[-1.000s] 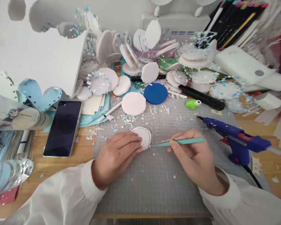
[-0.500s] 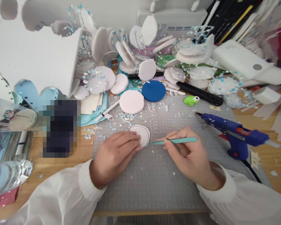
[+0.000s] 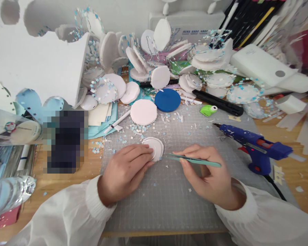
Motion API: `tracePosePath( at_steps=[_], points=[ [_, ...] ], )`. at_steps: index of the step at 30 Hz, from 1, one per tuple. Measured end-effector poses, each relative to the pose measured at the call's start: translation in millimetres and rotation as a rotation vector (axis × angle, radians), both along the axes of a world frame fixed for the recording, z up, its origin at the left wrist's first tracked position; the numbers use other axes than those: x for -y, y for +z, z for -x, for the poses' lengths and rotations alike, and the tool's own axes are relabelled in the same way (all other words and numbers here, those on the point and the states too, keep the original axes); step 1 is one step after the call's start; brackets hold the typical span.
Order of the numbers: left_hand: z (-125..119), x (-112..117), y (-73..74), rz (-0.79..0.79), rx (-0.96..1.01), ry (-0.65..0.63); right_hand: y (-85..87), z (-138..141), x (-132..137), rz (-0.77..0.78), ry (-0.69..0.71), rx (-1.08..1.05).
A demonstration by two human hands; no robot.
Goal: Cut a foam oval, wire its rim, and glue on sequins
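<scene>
White disc (image 3: 157, 148) lies on the grey mat (image 3: 169, 205), its left side clamped under my left hand (image 3: 128, 167); my right hand (image 3: 206, 171) pinches green tweezers (image 3: 210, 163), their tips just beside its rim. I should hold it steady, touching lightly.

Right fingers (image 3: 187, 168) hold teal tweezers (image 3: 210, 163) beside a white disc (image 3: 158, 147).

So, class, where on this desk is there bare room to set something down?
Best: the near cutting mat, between the left sleeve and right sleeve, with few scraps. A smaller, littered patch lies between the tweezers, green punch and glue gun. Crowded: the back, heaped with white discs; the left, with papers and a bottle.
</scene>
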State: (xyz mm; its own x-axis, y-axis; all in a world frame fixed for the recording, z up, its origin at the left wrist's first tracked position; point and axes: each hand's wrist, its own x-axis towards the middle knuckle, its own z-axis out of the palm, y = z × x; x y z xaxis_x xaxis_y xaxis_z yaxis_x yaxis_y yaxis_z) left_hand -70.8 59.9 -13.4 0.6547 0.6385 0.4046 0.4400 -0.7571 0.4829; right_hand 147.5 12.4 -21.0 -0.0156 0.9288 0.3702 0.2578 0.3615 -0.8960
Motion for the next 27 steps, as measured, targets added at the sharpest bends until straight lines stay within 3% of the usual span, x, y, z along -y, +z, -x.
tracePosePath(
  at_steps=[8,14,20,27],
  points=[
    [0,0,0.9,0.026,-0.001,-0.011,2.3,-4,-2,-0.163,0.147,0.25],
    [0,0,1.0,0.018,-0.005,-0.012,3.0,-3,-3,-0.199,0.133,0.267],
    [-1,-1,1.1,-0.05,-0.021,-0.013,7.1,-6,-7,-0.224,-0.027,0.112],
    [2,0,-2.2,-0.039,0.088,-0.053,0.3,-15,-21,-0.197,-0.24,-0.024]
  ],
)
